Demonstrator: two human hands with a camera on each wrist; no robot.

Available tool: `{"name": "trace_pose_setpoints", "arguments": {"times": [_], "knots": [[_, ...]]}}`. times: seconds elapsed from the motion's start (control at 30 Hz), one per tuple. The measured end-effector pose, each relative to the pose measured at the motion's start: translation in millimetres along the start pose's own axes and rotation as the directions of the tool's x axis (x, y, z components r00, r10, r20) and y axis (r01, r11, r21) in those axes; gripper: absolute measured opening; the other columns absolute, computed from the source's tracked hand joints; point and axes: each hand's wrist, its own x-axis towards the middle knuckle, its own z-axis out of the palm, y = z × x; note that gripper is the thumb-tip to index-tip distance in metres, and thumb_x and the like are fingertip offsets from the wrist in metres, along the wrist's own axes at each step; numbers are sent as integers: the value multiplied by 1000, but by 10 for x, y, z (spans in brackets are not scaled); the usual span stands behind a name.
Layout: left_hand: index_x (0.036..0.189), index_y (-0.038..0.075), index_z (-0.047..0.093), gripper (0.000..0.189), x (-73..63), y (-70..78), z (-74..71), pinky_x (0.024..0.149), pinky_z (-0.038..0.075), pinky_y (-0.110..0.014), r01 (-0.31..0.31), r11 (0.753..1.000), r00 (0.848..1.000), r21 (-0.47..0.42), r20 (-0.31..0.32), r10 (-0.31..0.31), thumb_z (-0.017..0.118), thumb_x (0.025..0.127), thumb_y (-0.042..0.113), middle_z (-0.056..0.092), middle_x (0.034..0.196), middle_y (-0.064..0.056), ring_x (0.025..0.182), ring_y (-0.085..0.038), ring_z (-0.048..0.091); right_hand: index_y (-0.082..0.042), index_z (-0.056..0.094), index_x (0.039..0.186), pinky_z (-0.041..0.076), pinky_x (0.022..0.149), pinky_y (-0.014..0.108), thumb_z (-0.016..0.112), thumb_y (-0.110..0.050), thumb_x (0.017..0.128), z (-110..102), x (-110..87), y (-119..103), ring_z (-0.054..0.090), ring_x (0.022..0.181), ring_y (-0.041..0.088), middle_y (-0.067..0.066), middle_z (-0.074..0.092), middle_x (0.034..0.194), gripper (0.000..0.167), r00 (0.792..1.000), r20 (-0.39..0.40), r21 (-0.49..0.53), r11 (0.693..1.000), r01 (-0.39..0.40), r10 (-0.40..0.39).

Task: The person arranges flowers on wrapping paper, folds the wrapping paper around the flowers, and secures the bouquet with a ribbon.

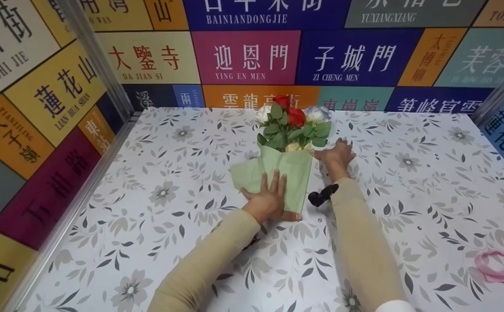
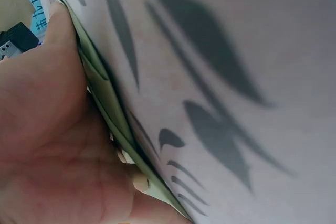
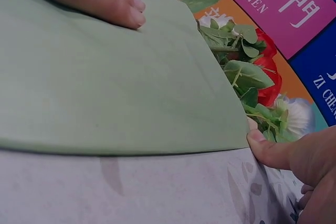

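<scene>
A bouquet of red, white and pale blue roses [image 1: 296, 117] with green leaves lies on the table, its stems hidden inside light green wrapping paper [image 1: 297, 173]. My left hand [image 1: 267, 201] rests on the lower part of the wrap, fingers spread and straight. Seen from the side in the left wrist view, the folded paper [image 2: 113, 106] runs along that hand, close over the tablecloth. At the upper right corner of the wrap is my right hand [image 1: 336, 158]. Its thumb [image 3: 270, 148] touches the paper edge just below the flowers, while the other fingers stand apart from the thumb.
A looped pink ribbon [image 1: 501, 265] lies at the table's right edge. White cloth with grey leaves and flowers covers the table [image 1: 163, 193]. Coloured panels with street names [image 1: 245, 58] rise behind and at both sides. A black wrist device [image 1: 322, 195] sits by the right sleeve.
</scene>
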Motion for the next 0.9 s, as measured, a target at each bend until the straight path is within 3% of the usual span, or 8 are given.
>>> {"name": "trace_pose_setpoints", "arguments": {"times": [0.17,0.4,0.53,0.7,0.9], "knots": [[160,21,-14,115,17,-8,29,107,21,-81,-8,999,1000,-50,7,8,42,83,85,-22,167,-2,156,-33,-10,0,29,156,28,122,49,81,-31,83,6,6,7,21,147,47,26,25,162,95,1000,3,-19,1000,-23,23],[162,24,-7,116,18,-77,24,106,21,-82,-50,992,998,-117,-37,46,50,81,84,-17,168,-7,157,-31,-6,0,27,156,27,122,49,80,-34,84,-8,10,14,22,147,45,25,26,162,96,1000,1,-31,999,-26,26],[162,29,-3,107,27,-200,-22,109,20,-80,-69,985,998,-161,-8,69,52,85,79,-14,169,-10,158,-30,-3,1,23,157,24,124,50,78,-36,85,18,14,13,18,149,46,25,20,164,98,999,31,-22,1000,-10,11],[162,34,0,93,6,-258,30,114,16,-77,-79,974,997,-214,-18,77,45,91,74,-10,170,-7,158,-29,-2,5,19,157,18,125,53,76,-40,86,8,7,49,16,150,48,29,17,164,101,998,65,-102,994,26,-20],[159,45,4,92,-10,-256,74,113,14,-78,-15,957,998,-288,-57,-2,51,87,76,-13,169,-9,155,-44,-6,8,15,156,7,126,56,73,-39,89,-65,4,59,5,154,45,28,9,166,101,991,104,-113,988,101,-89]]}}
